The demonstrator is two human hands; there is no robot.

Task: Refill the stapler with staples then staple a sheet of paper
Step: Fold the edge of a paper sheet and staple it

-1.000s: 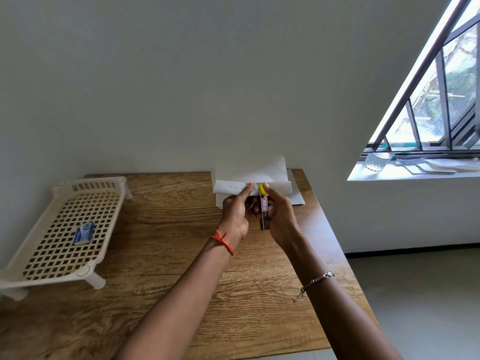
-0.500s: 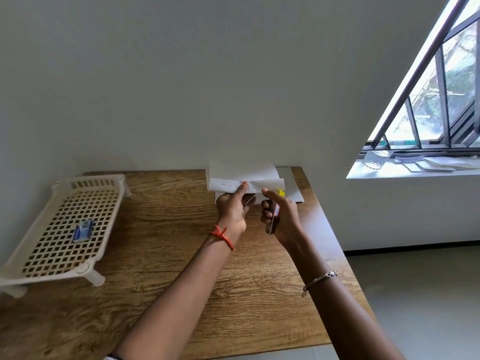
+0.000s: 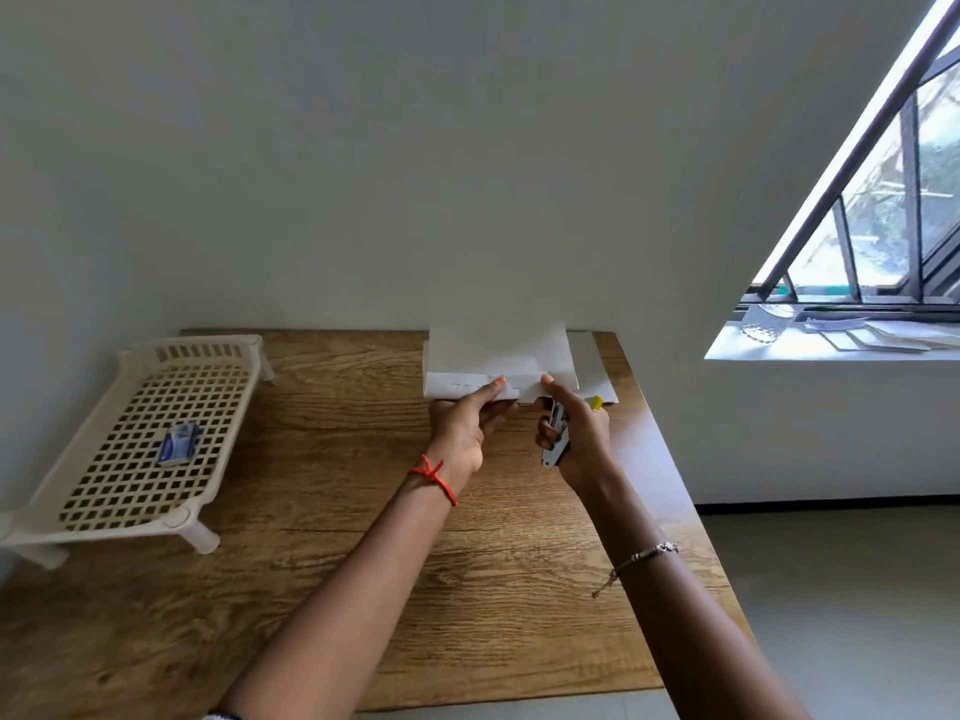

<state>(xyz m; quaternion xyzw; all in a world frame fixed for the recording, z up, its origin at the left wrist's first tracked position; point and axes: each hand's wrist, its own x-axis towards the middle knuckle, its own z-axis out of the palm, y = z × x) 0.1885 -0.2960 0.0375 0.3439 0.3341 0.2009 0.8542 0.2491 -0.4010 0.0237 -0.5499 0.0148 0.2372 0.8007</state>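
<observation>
My left hand [image 3: 467,423] pinches the folded near edge of a white sheet of paper [image 3: 498,356], held up above the far side of the wooden table [image 3: 322,511]. A row of staples shows along that fold, left of my thumb. My right hand [image 3: 579,439] grips a small metal stapler [image 3: 556,439] with a yellow end, just right of and below the paper's edge, its forefinger touching the sheet. A small blue staple box [image 3: 179,443] lies in the white lattice tray [image 3: 104,517] at the left.
More white paper [image 3: 592,371] lies flat on the table under the held sheet, against the wall. The table's right edge drops to a grey floor. A window sill [image 3: 831,345] with papers is at the far right.
The stapler has come off the paper's fold and my right hand has carried it down and to the right. My left hand keeps hold of the sheet.
</observation>
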